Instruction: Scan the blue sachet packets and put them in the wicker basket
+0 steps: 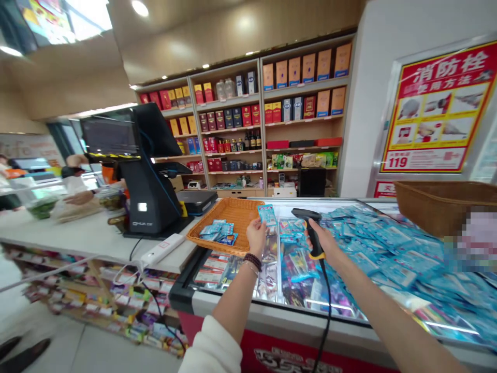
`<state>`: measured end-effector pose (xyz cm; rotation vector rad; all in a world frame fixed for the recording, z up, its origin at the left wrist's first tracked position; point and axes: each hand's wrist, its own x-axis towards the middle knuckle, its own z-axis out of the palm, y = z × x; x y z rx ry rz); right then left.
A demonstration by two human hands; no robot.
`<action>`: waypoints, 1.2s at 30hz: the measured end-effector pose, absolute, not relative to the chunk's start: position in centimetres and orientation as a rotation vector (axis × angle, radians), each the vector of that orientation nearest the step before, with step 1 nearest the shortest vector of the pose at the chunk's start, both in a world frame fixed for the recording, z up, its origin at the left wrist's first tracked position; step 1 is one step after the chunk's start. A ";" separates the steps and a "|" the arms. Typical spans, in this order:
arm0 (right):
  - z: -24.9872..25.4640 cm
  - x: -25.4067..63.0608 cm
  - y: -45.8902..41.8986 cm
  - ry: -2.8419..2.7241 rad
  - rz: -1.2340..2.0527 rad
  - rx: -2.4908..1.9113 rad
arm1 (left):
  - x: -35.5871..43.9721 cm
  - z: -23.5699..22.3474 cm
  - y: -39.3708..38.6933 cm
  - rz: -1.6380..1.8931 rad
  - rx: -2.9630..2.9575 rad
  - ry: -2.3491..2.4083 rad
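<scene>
Left hand (256, 235) pinches a blue packet (267, 215) upright, just beside the nose of a black barcode scanner (312, 233) clenched in the right hand (324, 243). Both are held over a glass-topped display case (279, 331). Wicker tray (236, 217) with more packets (217, 230) sits left, on the worktop (85, 233); scanner cord (328, 305) drops past the case's front edge.

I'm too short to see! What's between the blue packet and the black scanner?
Nothing but air, in the head view: the blue packet and the black barcode scanner are apart, above the glass-topped display case.
</scene>
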<state>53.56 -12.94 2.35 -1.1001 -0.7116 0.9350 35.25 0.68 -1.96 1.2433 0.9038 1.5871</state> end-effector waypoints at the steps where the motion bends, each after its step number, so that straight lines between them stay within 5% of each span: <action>1: 2.7 52.5 -11.9 -0.718 0.948 -1.098 | 33.5 -1.6 1.1 1.589 1.261 0.941; 9: 2.7 43.1 -4.7 -0.907 1.076 -1.064 | 21.8 -1.3 2.6 1.527 1.379 1.343; 16: 1.7 40.9 -2.9 -0.995 1.092 -1.054 | 20.1 -1.4 1.6 1.715 1.559 1.480; 27: 0.9 53.4 -8.9 -0.782 0.869 -1.092 | 35.0 -2.6 -2.1 1.506 1.765 0.916; 36: -2.7 62.0 -14.7 -0.629 0.683 -1.116 | 47.4 -5.8 -4.8 1.178 1.858 1.177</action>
